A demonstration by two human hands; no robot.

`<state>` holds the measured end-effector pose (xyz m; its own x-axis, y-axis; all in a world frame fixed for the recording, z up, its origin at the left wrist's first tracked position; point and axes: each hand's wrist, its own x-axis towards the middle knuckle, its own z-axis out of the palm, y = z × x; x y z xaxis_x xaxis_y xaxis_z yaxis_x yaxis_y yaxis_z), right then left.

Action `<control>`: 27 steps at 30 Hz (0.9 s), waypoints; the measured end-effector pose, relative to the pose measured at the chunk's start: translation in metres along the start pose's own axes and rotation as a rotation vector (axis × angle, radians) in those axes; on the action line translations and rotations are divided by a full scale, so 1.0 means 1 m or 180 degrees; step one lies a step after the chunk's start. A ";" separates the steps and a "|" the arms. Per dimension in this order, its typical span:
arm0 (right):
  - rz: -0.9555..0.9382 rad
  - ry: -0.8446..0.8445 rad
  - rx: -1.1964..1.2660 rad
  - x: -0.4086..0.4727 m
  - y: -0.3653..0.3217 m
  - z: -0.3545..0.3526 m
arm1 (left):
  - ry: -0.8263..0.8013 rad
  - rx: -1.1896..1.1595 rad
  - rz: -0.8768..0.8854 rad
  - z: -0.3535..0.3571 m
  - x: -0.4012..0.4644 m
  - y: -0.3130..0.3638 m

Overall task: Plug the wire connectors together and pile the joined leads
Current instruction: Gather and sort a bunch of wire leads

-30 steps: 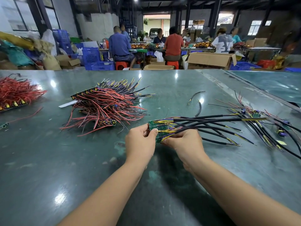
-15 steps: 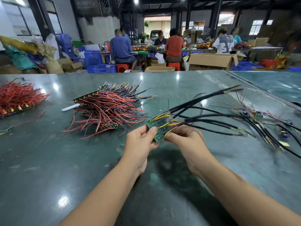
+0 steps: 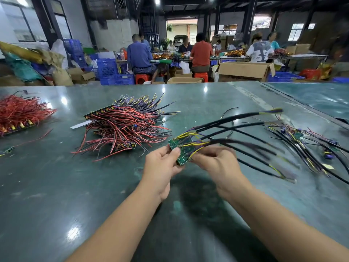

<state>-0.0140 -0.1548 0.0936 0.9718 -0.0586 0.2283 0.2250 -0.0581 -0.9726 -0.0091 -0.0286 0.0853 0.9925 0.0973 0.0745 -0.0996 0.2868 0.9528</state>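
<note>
**Q:** What are the hands doing, and where is the piece they are working on?

**A:** Both hands are raised just above a dark green table (image 3: 56, 186). The left hand (image 3: 160, 165) pinches the near edge of a small green circuit board (image 3: 181, 150) between thumb and fingers. The right hand (image 3: 217, 161) is curled closely round the board's other side, where the black sleeved leads (image 3: 236, 125) leave it. Those leads fan away from the board toward the right, partly blurred, with yellow and purple wires showing at their ends.

**Q:** Where is everything else, measured from that board?

**A:** Just beyond the board and to its left sits a heap of red and black leads (image 3: 122, 127) with connector strips. Far to the board's left is a second pile of red wires (image 3: 20, 112). To the board's right, well apart, lies a loose spread of black leads (image 3: 306, 146) with small boards among them.

**Q:** How far along does the job look?

**A:** Judging by the heap left of the board, a good many pieces seem finished and stacked. The spread on the right looks like stock still to do. Whether the held piece's connectors are already mated cannot be made out; it has not yet been laid on a pile.
</note>
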 end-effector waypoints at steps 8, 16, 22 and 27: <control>0.0384 0.0358 0.0003 0.004 0.007 0.000 | 0.0493 0.1436 0.0650 0.001 0.002 -0.009; 0.0546 0.0344 0.0290 0.005 0.010 0.000 | 0.0748 0.2338 0.0983 0.000 0.000 -0.003; 0.0850 0.0128 0.1188 0.008 0.008 -0.007 | -0.0150 0.0186 -0.0333 0.000 -0.003 0.011; 0.1013 -0.0126 0.1437 0.009 0.003 -0.015 | -0.0225 0.0070 -0.0395 -0.001 -0.004 0.016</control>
<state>-0.0056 -0.1706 0.0933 0.9967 0.0344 -0.0731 -0.0808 0.3900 -0.9173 -0.0143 -0.0230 0.0998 0.9997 -0.0051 -0.0247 0.0251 0.2713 0.9622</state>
